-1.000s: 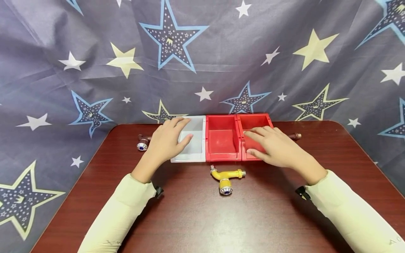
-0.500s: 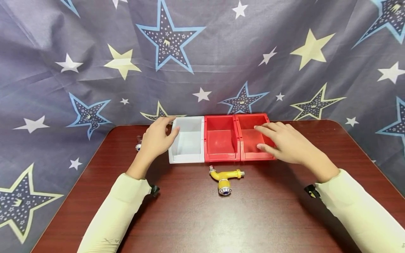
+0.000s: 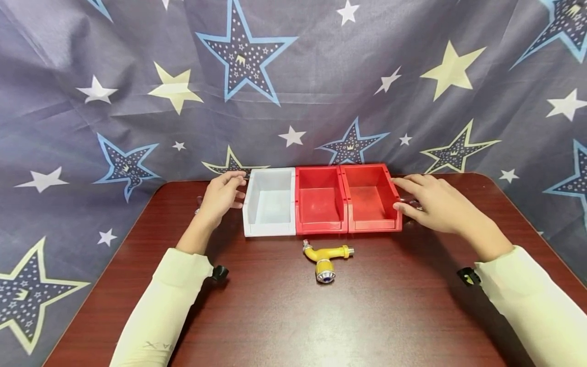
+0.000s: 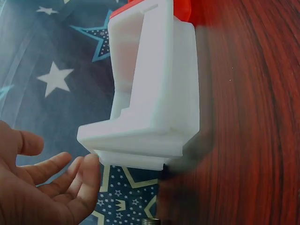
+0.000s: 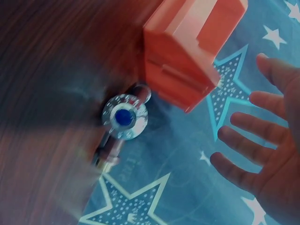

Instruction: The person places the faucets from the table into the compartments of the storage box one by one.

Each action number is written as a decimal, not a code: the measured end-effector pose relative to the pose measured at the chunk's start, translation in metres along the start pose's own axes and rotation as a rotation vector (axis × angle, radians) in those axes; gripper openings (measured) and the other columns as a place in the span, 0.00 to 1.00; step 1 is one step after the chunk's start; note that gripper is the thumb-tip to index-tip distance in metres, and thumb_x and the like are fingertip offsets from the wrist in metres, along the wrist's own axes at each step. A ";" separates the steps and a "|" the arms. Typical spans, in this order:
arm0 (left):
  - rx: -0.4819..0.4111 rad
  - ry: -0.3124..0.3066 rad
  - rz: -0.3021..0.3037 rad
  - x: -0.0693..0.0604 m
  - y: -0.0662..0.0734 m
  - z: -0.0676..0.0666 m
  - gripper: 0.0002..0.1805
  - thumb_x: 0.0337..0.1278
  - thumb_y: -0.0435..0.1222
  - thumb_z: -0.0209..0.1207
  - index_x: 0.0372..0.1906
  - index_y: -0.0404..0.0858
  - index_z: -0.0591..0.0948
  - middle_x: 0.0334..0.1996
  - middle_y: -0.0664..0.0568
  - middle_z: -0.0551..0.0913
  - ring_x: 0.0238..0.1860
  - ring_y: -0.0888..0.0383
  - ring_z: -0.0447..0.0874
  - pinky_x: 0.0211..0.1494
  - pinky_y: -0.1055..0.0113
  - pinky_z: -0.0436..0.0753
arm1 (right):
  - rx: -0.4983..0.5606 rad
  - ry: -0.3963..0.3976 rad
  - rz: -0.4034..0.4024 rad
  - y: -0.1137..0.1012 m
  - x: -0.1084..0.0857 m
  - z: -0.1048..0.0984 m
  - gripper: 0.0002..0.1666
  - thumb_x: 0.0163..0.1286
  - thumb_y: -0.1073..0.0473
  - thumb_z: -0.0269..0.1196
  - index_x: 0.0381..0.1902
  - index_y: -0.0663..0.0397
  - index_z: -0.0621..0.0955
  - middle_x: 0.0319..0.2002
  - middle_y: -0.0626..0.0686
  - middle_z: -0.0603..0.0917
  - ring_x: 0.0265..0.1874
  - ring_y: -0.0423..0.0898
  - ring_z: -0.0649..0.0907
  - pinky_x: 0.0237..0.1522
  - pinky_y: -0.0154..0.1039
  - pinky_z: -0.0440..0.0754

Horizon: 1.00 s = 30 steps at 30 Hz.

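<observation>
Three open bins stand side by side: a white bin [image 3: 270,196], a middle red bin [image 3: 321,201] and a right red bin [image 3: 371,199]. My left hand [image 3: 217,199] is at the white bin's left side with loosely bent fingers; whether it touches cannot be told. Beside the right red bin's outer wall is my right hand [image 3: 440,204], its fingers spread and holding nothing. A brown tap [image 5: 124,117] with a silver, blue-centred knob lies below that hand, mostly hidden in the head view. In front of the bins lies a yellow tap [image 3: 325,260].
Behind my left hand another tap [image 3: 198,210] shows only a sliver. The dark reddish wooden table [image 3: 284,316] meets a grey-blue star-patterned cloth [image 3: 316,92] just behind the bins.
My hands have moved apart, from over the outer bins to their outer sides: the left one leftward, the right one rightward. The bins and the yellow tap stay in place.
</observation>
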<state>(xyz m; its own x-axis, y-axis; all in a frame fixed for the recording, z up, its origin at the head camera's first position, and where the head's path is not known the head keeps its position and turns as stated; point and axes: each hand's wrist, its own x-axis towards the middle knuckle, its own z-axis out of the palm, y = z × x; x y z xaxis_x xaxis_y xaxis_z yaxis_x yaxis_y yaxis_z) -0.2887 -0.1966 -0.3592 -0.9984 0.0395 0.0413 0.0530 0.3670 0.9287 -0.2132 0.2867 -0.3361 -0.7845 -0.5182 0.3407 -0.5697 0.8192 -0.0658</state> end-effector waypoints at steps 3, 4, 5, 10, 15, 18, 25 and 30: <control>-0.066 -0.032 -0.048 0.002 0.000 -0.003 0.24 0.79 0.41 0.47 0.71 0.35 0.73 0.59 0.38 0.75 0.42 0.53 0.81 0.35 0.66 0.86 | 0.002 -0.003 0.016 0.007 -0.003 -0.001 0.33 0.68 0.50 0.70 0.67 0.57 0.78 0.57 0.60 0.82 0.53 0.63 0.82 0.54 0.63 0.77; -0.088 -0.043 -0.064 0.002 0.000 -0.003 0.24 0.79 0.41 0.48 0.71 0.35 0.72 0.59 0.38 0.75 0.42 0.53 0.81 0.36 0.67 0.86 | 0.001 -0.005 0.023 0.009 -0.004 -0.001 0.33 0.67 0.50 0.70 0.67 0.57 0.78 0.57 0.61 0.82 0.54 0.63 0.82 0.55 0.64 0.77; -0.106 -0.053 -0.078 0.003 0.000 -0.004 0.25 0.79 0.41 0.48 0.72 0.35 0.72 0.60 0.37 0.74 0.42 0.54 0.81 0.36 0.67 0.86 | -0.001 -0.009 0.031 0.011 -0.005 -0.001 0.33 0.67 0.51 0.70 0.67 0.57 0.78 0.57 0.61 0.82 0.54 0.64 0.82 0.55 0.64 0.77; -0.144 -0.096 -0.110 0.007 -0.005 -0.005 0.25 0.75 0.36 0.52 0.72 0.33 0.70 0.63 0.37 0.75 0.41 0.55 0.83 0.37 0.67 0.86 | -0.012 -0.066 0.072 0.022 -0.010 0.001 0.33 0.69 0.49 0.69 0.67 0.58 0.77 0.58 0.65 0.81 0.56 0.66 0.80 0.56 0.66 0.76; -0.122 -0.155 -0.089 0.010 -0.011 -0.005 0.30 0.67 0.28 0.55 0.73 0.32 0.68 0.65 0.35 0.74 0.47 0.51 0.82 0.39 0.65 0.87 | -0.009 -0.136 0.125 0.030 -0.015 0.005 0.34 0.70 0.47 0.67 0.68 0.59 0.76 0.59 0.67 0.80 0.58 0.67 0.79 0.57 0.66 0.75; -0.111 -0.180 -0.079 0.010 -0.014 -0.005 0.33 0.63 0.25 0.57 0.74 0.31 0.67 0.66 0.34 0.73 0.49 0.50 0.80 0.39 0.65 0.87 | -0.004 -0.159 0.142 0.034 -0.018 0.008 0.34 0.71 0.47 0.67 0.67 0.60 0.76 0.59 0.67 0.80 0.58 0.67 0.79 0.56 0.67 0.76; -0.109 -0.206 -0.093 0.012 -0.017 -0.006 0.34 0.61 0.22 0.57 0.74 0.31 0.68 0.67 0.34 0.72 0.48 0.52 0.81 0.40 0.67 0.87 | 0.013 -0.195 0.154 0.042 -0.025 0.015 0.34 0.72 0.46 0.66 0.67 0.62 0.75 0.59 0.68 0.80 0.59 0.67 0.79 0.55 0.69 0.76; -0.117 -0.219 -0.114 0.012 -0.018 -0.007 0.33 0.61 0.23 0.57 0.73 0.31 0.69 0.68 0.34 0.72 0.51 0.49 0.80 0.42 0.67 0.86 | 0.027 -0.194 0.143 0.046 -0.027 0.020 0.33 0.71 0.48 0.67 0.66 0.62 0.77 0.58 0.67 0.81 0.58 0.65 0.80 0.54 0.67 0.77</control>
<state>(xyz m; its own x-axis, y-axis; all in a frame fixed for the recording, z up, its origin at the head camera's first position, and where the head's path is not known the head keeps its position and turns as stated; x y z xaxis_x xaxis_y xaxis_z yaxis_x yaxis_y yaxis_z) -0.3017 -0.2086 -0.3727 -0.9686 0.2087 -0.1353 -0.0755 0.2717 0.9594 -0.2229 0.3338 -0.3670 -0.8885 -0.4370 0.1400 -0.4537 0.8821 -0.1263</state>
